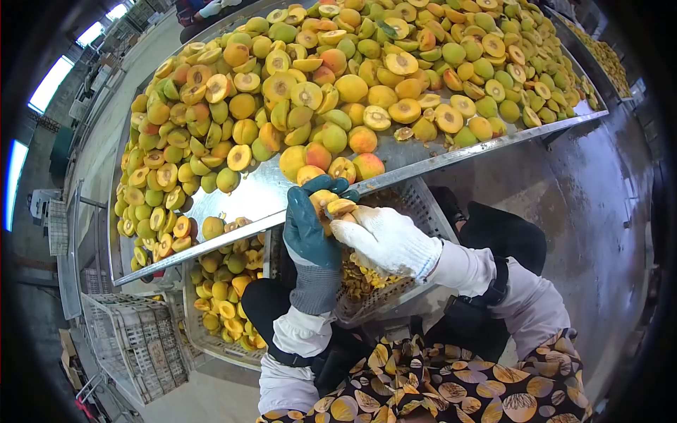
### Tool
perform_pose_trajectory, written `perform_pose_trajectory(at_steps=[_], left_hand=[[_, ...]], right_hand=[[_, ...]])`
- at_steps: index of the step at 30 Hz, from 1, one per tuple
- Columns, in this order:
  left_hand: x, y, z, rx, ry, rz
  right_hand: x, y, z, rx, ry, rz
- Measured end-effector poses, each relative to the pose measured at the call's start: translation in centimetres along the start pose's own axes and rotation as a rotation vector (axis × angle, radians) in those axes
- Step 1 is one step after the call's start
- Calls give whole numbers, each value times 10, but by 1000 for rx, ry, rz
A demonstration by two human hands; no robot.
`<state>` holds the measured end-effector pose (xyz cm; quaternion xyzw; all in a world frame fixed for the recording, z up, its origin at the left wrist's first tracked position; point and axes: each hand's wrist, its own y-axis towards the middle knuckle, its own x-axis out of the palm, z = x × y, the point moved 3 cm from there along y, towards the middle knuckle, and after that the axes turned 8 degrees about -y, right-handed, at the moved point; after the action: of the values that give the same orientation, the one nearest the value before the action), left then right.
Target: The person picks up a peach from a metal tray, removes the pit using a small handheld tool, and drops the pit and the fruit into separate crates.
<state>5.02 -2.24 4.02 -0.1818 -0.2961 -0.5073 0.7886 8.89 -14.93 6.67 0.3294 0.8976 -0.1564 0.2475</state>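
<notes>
My left hand [303, 225], in a dark green coated glove, is closed around a yellow peach half [322, 200] at the front edge of the metal table. My right hand [386, 240], in a white knit glove, presses its thumb and fingers together on a cut peach piece [342, 206] right against the left hand's fruit. The fingers hide part of both pieces. Just beyond my hands, whole-looking and halved peaches [367, 166] lie near the table rim [409, 169].
Halved peaches [282, 88] are heaped across the table. Below it, a crate [257, 363] holds peach halves, and another crate [437, 211] under my hands contains scraps [363, 278]. Stacked crates [137, 342] stand at left. A person's gloved hand [210, 9] shows at the far side.
</notes>
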Motion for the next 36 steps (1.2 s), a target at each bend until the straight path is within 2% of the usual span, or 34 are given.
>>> perform_pose_trajectory(at_steps=[2,5,8,11,14,17,18,19,21,22,25,26,29,33,34,35,36], left_hand=[[4,-3,-1,66,51,25],[8,-4,-4,111,90,76],[10,-4,-6,177,189,78],[11,-5,-5,240,331,49],[15,-7,0,207,383,12],[17,-6,4,155,431,-5],[17,-6,3,146,435,0],[16,-5,2,138,440,4],[14,0,2,275,567,-95],[13,1,3,343,629,-143],[20,5,11,325,598,-310],[25,8,14,349,610,-349],[26,9,10,103,279,-195],[23,-5,24,82,284,-30],[9,-5,29,43,357,63],[-30,6,22,79,197,180],[-32,4,39,171,307,277]], right_hand=[[9,-2,2,-232,-209,200],[5,-4,2,-36,-208,171],[8,1,10,-165,-192,208],[15,8,25,-642,-396,381],[-1,1,14,148,608,-354],[3,-1,15,209,786,-406],[5,0,18,172,732,-335],[5,-1,17,174,794,-370],[5,-4,18,182,924,-438],[6,-5,18,300,1012,-467],[11,-3,27,259,1604,-945],[10,-3,25,173,1645,-958],[-1,1,20,218,1340,-747],[-3,5,9,227,990,-647],[-10,3,1,160,809,-651],[-14,5,2,15,559,-754],[-11,4,4,17,324,-745]])
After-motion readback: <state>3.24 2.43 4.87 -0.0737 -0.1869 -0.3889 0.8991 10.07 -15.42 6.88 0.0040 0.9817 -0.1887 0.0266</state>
